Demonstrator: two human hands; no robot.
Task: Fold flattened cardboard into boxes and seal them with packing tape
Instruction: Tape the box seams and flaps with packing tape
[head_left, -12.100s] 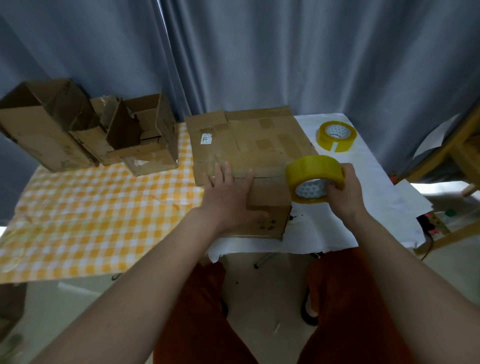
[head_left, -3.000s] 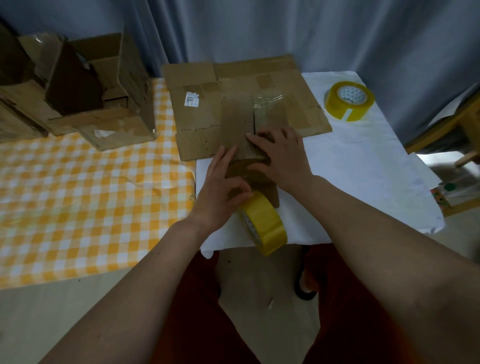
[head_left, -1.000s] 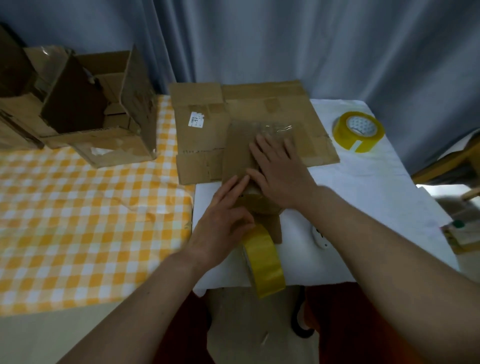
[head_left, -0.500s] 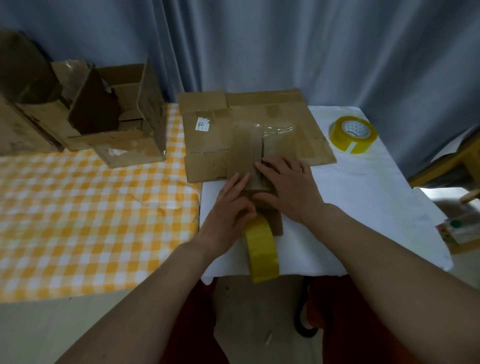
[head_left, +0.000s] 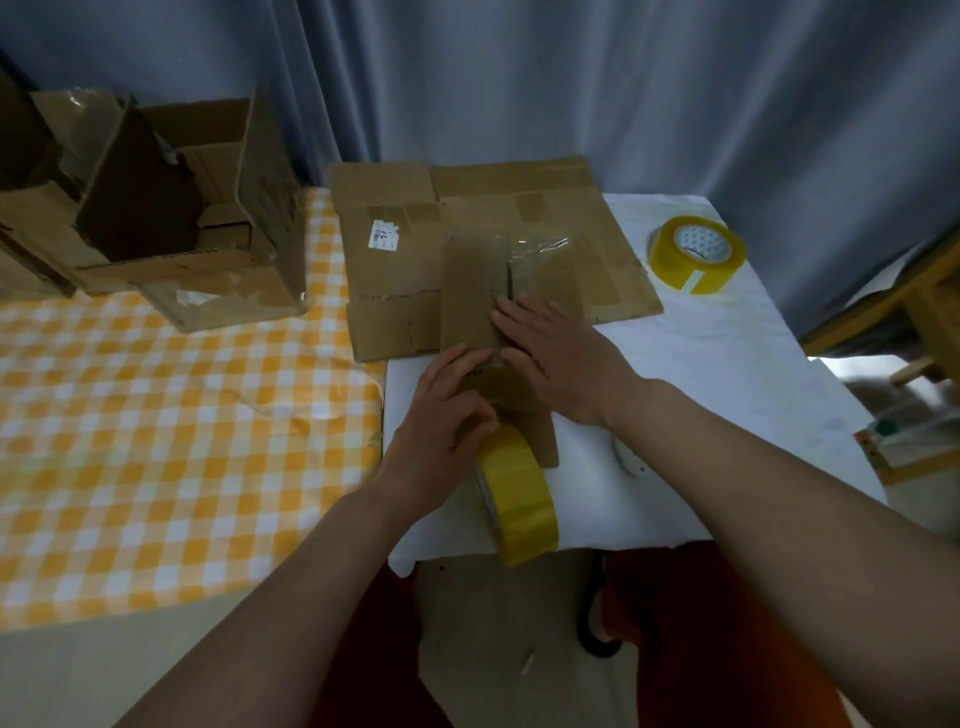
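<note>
A small brown cardboard box (head_left: 475, 291) lies on a sheet of flattened cardboard (head_left: 395, 270) at the table's middle, with clear tape shining along its top seam. My right hand (head_left: 561, 353) presses flat on the box's near end, fingers straight. My left hand (head_left: 447, 415) is right beside it, fingers curled on the top of a yellow packing tape roll (head_left: 517, 499). The roll stands on edge at the table's front edge. The near face of the box is mostly hidden behind both hands.
A second yellow tape roll (head_left: 696, 254) lies flat at the back right on the white cloth (head_left: 727, 395). Open cardboard boxes (head_left: 208, 218) stand at the back left on the orange checked cloth (head_left: 156, 441). A wooden frame (head_left: 930, 291) is at the right.
My right hand has slid back toward me along the box top, from the middle to the near end. My left hand and the roll have stayed at the front edge.
</note>
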